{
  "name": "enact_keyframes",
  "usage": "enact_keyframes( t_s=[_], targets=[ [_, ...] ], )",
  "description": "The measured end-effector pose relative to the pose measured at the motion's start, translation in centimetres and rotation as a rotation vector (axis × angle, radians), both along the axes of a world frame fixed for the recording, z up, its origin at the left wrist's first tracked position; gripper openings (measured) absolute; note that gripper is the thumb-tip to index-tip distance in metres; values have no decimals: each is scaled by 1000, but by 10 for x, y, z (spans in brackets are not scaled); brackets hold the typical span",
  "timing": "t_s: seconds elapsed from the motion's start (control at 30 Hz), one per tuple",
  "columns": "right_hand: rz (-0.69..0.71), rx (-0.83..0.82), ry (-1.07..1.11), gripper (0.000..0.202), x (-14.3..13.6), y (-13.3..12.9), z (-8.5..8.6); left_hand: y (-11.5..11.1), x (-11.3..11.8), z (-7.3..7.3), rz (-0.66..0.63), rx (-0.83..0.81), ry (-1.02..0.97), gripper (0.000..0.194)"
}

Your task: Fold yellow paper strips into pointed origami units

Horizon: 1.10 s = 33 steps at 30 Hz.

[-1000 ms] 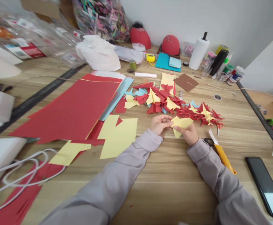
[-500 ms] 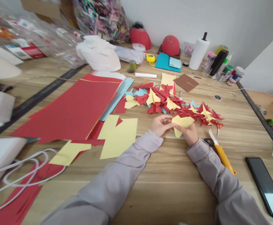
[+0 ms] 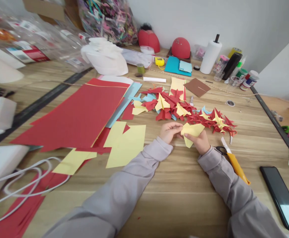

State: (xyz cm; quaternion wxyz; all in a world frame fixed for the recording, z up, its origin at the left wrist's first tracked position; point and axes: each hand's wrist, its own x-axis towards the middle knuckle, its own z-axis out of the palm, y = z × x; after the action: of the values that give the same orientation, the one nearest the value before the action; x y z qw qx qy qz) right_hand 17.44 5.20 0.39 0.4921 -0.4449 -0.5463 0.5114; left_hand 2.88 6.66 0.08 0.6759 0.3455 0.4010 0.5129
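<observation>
Between my hands, above the wooden table, is a partly folded piece of yellow paper (image 3: 194, 129). My right hand (image 3: 202, 142) pinches it, the thumb lying across the front. At the paper's left edge, the fingers of my left hand (image 3: 168, 131) are closed on it; their tips are partly hidden. Just beyond the hands lies a heap of small folded paper planes (image 3: 162, 103) in red, yellow and light blue. Folded pointed red and yellow pieces (image 3: 217, 119) continue the heap to the right.
Yellow sheets (image 3: 127, 148) and large red sheets (image 3: 80, 115) lie left of my hands. An orange-handled knife (image 3: 237, 168), scissors (image 3: 221, 150) and a phone (image 3: 279, 196) are on the right. A white cable (image 3: 39, 172) loops at lower left. Bottles and jars (image 3: 238, 72) line the back.
My left thumb has shifted back from the front of the yellow paper towards its left edge. The paper has tilted slightly in my right hand; everything else is unchanged.
</observation>
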Motion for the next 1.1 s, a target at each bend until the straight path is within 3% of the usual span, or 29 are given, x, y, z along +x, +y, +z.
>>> enact_keyframes(
  t_s=[0.4,0.63,1.1],
  targets=[
    [7,-24,14,34,-3,0,-2,0,3,2,70,48,14,36],
    [44,44,-35,26,-1,0,-1,0,0,0,21,109,96,36],
    [19,24,1,29,-1,1,1,-1,1,1,45,61,12,35]
  ],
)
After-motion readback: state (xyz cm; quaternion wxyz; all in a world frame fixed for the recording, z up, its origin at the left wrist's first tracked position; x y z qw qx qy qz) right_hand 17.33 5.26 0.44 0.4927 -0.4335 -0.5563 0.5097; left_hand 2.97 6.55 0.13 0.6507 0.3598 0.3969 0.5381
